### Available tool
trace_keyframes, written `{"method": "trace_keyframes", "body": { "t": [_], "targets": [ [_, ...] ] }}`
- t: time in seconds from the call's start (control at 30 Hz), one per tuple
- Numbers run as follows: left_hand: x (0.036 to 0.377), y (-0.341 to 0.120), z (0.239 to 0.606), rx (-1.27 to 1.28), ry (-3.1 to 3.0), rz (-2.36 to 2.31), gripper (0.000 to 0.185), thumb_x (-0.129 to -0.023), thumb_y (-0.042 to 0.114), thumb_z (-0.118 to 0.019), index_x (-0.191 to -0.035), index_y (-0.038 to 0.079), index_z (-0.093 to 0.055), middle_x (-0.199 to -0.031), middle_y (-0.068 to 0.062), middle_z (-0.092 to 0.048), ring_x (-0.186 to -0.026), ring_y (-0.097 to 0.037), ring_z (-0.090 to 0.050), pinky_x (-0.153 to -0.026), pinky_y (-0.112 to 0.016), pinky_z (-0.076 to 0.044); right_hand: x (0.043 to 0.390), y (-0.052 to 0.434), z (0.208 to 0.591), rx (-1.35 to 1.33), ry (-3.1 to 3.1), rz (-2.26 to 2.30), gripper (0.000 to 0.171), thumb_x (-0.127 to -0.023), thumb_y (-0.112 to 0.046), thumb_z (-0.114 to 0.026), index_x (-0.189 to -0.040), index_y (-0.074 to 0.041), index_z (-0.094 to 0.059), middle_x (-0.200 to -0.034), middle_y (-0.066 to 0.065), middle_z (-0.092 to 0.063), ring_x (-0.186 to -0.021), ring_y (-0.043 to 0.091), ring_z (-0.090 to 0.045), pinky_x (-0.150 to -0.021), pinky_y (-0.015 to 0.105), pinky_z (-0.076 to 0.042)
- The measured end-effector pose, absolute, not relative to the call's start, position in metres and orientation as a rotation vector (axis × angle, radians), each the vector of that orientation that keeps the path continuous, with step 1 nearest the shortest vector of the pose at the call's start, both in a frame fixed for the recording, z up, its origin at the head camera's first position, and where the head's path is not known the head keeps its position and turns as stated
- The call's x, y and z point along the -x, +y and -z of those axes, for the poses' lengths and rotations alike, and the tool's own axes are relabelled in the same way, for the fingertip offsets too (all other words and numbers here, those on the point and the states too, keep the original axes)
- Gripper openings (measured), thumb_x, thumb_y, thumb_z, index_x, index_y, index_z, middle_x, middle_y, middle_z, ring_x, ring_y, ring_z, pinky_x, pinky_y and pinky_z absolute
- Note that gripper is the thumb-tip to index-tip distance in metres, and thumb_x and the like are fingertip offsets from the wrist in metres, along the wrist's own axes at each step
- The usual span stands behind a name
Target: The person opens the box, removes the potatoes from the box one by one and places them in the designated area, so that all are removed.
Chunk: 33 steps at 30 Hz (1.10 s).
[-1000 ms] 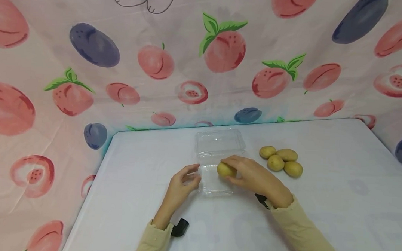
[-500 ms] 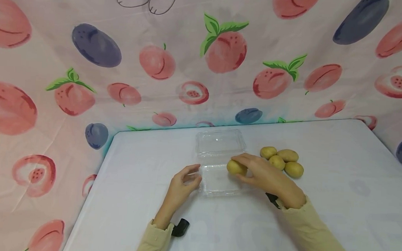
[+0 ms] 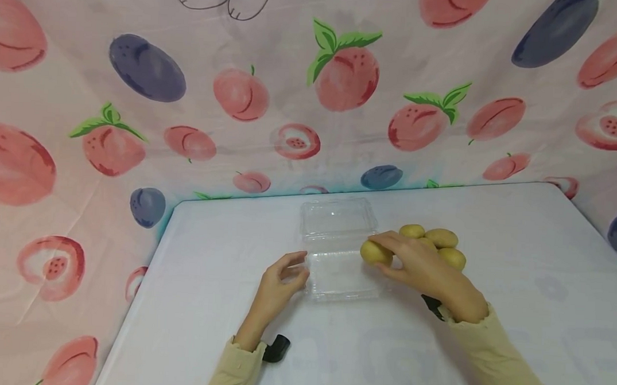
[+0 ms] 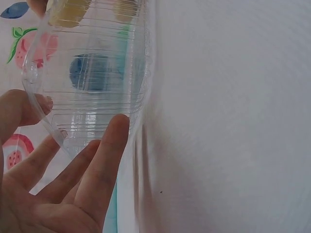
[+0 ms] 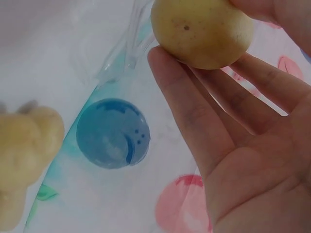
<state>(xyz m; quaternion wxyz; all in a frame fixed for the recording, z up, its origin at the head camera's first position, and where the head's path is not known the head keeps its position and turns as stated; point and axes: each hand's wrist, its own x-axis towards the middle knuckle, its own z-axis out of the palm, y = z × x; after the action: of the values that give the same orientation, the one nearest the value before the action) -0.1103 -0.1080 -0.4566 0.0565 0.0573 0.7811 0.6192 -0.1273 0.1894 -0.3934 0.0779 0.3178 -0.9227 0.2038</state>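
A clear plastic clamshell box [image 3: 338,274] lies open on the white table [image 3: 516,293], its lid [image 3: 338,217] folded back. My left hand [image 3: 296,270] holds the tray's left corner, thumb on the rim and fingers against the wall. The left wrist view shows that left hand [image 4: 73,155] close against the ribbed box [image 4: 92,73]. My right hand [image 3: 384,254] grips a small yellow potato [image 3: 372,254] at the tray's right edge. The potato [image 5: 201,31] sits between fingertips and thumb in the right wrist view. Several more potatoes [image 3: 443,240] lie piled just behind that hand.
A fruit-print cloth [image 3: 240,92] hangs behind and beside the table. The table's left edge [image 3: 138,300] and far edge run close to the box. A blurred potato [image 5: 24,141] from the pile shows low left in the right wrist view.
My right hand has carried the potato to the right, from over the tray's middle to its right edge near the pile. The left hand has stayed at the box's corner.
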Motion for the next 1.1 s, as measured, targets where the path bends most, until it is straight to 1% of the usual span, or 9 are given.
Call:
{"method": "trace_keyframes", "body": {
  "t": [0.07,0.17,0.33,0.53,0.7,0.87,1.1],
  "targets": [
    [0.107,-0.107,0.448,-0.177,2.365,-1.875,0.043,-0.092,0.002,-0.067,-0.134,-0.001,-0.057,-0.135,-0.024,-0.057,-0.120,-0.040,-0.060,-0.081,-0.025,-0.060,0.128,0.191,0.394,-0.957,-2.746,-0.611,0.046,-0.083,-0.013,-0.080,-0.125,-0.003,-0.063,-0.118,0.007,-0.069,-0.094,0.018,-0.067,-0.081,0.037,-0.059],
    [0.103,-0.105,0.433,-0.185,2.362,-1.861,0.043,-0.092,0.001,-0.066,-0.134,-0.004,-0.056,-0.135,-0.026,-0.056,-0.120,-0.043,-0.058,-0.082,-0.025,-0.060,0.128,0.194,0.393,-0.966,-2.738,-0.638,0.046,-0.082,-0.010,-0.080,-0.124,-0.001,-0.063,-0.116,0.007,-0.069,-0.093,0.016,-0.066,-0.082,0.036,-0.059],
    [0.097,-0.103,0.420,-0.186,2.379,-1.838,0.042,-0.093,0.002,-0.066,-0.133,-0.003,-0.057,-0.135,-0.027,-0.056,-0.122,-0.045,-0.057,-0.084,-0.026,-0.059,0.126,0.199,0.390,-0.949,-2.745,-0.673,0.046,-0.082,-0.006,-0.079,-0.124,0.000,-0.064,-0.112,0.006,-0.070,-0.091,0.015,-0.066,-0.079,0.034,-0.059],
    [0.097,-0.103,0.422,-0.181,2.398,-1.832,0.042,-0.093,0.002,-0.066,-0.133,-0.003,-0.057,-0.135,-0.026,-0.057,-0.121,-0.044,-0.058,-0.084,-0.028,-0.060,0.125,0.205,0.388,-0.925,-2.752,-0.648,0.043,-0.081,-0.007,-0.080,-0.121,0.000,-0.065,-0.109,0.006,-0.069,-0.090,0.014,-0.064,-0.078,0.034,-0.059],
    [0.099,-0.104,0.424,-0.179,2.402,-1.827,0.042,-0.092,0.002,-0.067,-0.133,-0.003,-0.058,-0.134,-0.026,-0.057,-0.120,-0.043,-0.059,-0.084,-0.028,-0.060,0.124,0.211,0.389,-0.899,-2.774,-0.623,0.044,-0.081,-0.008,-0.080,-0.122,0.000,-0.064,-0.112,0.010,-0.069,-0.088,0.015,-0.065,-0.074,0.034,-0.058],
    [0.099,-0.104,0.423,-0.188,2.399,-1.831,0.042,-0.092,0.002,-0.066,-0.133,-0.003,-0.057,-0.134,-0.027,-0.057,-0.120,-0.044,-0.059,-0.084,-0.028,-0.060,0.124,0.219,0.391,-0.902,-2.764,-0.670,0.045,-0.081,-0.005,-0.080,-0.123,0.002,-0.063,-0.113,0.012,-0.068,-0.092,0.018,-0.064,-0.078,0.038,-0.059],
    [0.098,-0.104,0.423,-0.190,2.403,-1.818,0.042,-0.093,0.003,-0.066,-0.134,-0.002,-0.057,-0.135,-0.026,-0.057,-0.121,-0.043,-0.059,-0.084,-0.028,-0.060,0.122,0.229,0.397,-0.886,-2.738,-0.640,0.045,-0.079,-0.007,-0.082,-0.120,-0.001,-0.064,-0.109,0.007,-0.069,-0.093,0.020,-0.063,-0.079,0.041,-0.058]
  ]
}}
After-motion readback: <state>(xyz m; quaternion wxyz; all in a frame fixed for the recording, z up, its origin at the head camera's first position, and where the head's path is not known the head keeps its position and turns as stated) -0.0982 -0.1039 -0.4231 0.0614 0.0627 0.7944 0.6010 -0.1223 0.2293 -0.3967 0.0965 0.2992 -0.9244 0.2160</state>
